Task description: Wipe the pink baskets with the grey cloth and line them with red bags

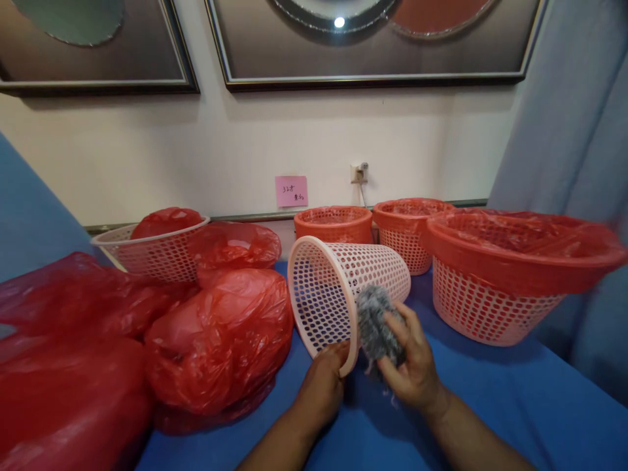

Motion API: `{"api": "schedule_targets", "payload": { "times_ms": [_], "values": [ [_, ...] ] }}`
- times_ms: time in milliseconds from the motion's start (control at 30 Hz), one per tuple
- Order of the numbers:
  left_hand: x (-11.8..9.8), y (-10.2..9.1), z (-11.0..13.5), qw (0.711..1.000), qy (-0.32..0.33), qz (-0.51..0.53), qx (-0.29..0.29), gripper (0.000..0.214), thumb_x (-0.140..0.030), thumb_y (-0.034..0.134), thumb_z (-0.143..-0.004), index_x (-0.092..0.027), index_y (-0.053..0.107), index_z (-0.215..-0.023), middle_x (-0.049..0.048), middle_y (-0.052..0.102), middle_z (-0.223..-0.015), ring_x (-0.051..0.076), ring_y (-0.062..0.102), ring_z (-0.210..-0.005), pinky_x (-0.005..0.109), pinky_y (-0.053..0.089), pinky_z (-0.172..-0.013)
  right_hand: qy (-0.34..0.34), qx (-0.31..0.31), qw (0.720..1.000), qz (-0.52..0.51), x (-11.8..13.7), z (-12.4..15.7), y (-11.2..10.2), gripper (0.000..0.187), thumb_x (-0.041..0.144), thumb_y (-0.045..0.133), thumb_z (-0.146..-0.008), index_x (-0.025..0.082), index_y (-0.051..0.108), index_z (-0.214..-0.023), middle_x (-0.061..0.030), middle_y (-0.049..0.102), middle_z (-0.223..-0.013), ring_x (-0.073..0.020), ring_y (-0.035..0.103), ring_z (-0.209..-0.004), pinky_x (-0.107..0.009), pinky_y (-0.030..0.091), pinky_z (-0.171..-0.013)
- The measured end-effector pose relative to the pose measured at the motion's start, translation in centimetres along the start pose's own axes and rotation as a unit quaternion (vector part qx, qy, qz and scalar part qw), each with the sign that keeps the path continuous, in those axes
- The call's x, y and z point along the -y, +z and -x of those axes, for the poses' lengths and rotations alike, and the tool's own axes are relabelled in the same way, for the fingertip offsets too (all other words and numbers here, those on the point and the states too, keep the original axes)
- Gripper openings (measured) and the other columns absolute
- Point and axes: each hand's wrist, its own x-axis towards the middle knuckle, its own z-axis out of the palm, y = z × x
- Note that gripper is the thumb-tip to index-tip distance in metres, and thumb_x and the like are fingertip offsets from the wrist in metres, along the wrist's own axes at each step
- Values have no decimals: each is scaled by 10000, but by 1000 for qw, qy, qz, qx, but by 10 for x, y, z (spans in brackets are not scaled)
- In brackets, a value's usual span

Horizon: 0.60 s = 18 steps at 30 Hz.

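Observation:
A pale pink perforated basket (363, 268) lies tipped on its side on the blue table, its mouth facing me and to the left. My left hand (321, 386) grips the lower rim of that basket, fingers closed round the edge. My right hand (412, 366) is closed on a grey fuzzy cloth (375, 320), pressed against the basket's outer wall near the rim.
Crumpled red plastic bags (216, 340) are heaped at the left, beside a white basket (152, 255) holding another bag. Three baskets lined with red bags stand behind and right, the largest (495, 288) closest. A pink note (291, 191) sticks to the wall.

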Motion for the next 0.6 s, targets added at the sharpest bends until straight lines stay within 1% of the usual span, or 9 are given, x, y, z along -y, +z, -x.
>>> {"api": "schedule_targets", "payload": {
  "times_ms": [67,133,200,267,333,400,467,533,600],
  "values": [
    [-5,-1,1,999,-12,40,-23,423,-139,574,-904,-205,700,-1303,102,747,-1267,283,674,-1175,412,529,-1049,-66,36,997,-14,16,2,-2,704,111,586,-810,270,459,-1484,-135,379,-1565,-323,509,-1399,-510,519,-1090],
    [-8,-3,5,994,-20,85,-68,440,-225,642,-901,-182,663,-1339,109,744,-1264,290,684,-1135,407,543,-1022,-103,61,993,-12,23,1,-5,701,103,584,-791,247,478,-1468,-140,385,-1556,-322,522,-1383,-490,541,-1071],
    [-9,-5,9,985,-19,118,-121,487,-354,695,-897,-165,651,-1344,112,751,-1237,292,697,-1081,389,565,-972,-132,91,987,-11,25,-1,-6,689,96,574,-770,231,509,-1443,-141,414,-1528,-308,557,-1344,-467,562,-1047],
    [-6,-6,13,980,-18,136,-147,501,-473,695,-902,-161,686,-1294,104,774,-1159,278,717,-983,360,588,-889,-146,110,983,-14,25,-3,-5,690,95,565,-757,223,525,-1434,-142,436,-1509,-298,581,-1313,-449,576,-1025],
    [-2,-6,15,978,-22,138,-153,485,-534,635,-938,-162,726,-1236,92,788,-1097,267,724,-935,353,592,-864,-130,97,987,-7,21,-3,-2,689,100,567,-765,232,524,-1439,-138,443,-1513,-300,580,-1318,-451,569,-1032],
    [0,-6,15,980,-26,124,-155,464,-526,571,-981,-168,742,-1221,87,785,-1115,275,722,-994,371,577,-928,-63,42,997,17,9,-3,-1,657,122,577,-790,247,529,-1433,-133,458,-1507,-307,562,-1338,-476,536,-1068],
    [1,-5,14,981,-30,108,-161,429,-480,544,-1006,-179,738,-1242,83,772,-1171,283,707,-1086,388,550,-1002,54,-44,996,55,-13,-7,-3,598,187,593,-818,238,551,-1413,-136,500,-1457,-314,554,-1333,-508,492,-1101],
    [-1,-5,13,982,-30,98,-156,402,-434,539,-1014,-182,727,-1264,88,760,-1213,282,697,-1128,397,534,-1038,184,-119,972,86,-39,-12,-8,583,302,620,-821,202,575,-1394,-145,546,-1381,-329,557,-1306,-535,450,-1124],
    [-3,-4,13,986,-22,86,-143,387,-394,535,-1015,-179,716,-1281,100,745,-1250,277,689,-1154,405,520,-1065,283,-147,944,86,-63,-18,-12,641,412,644,-798,169,584,-1389,-151,581,-1320,-338,570,-1264,-547,432,-1127]
  ]
}}
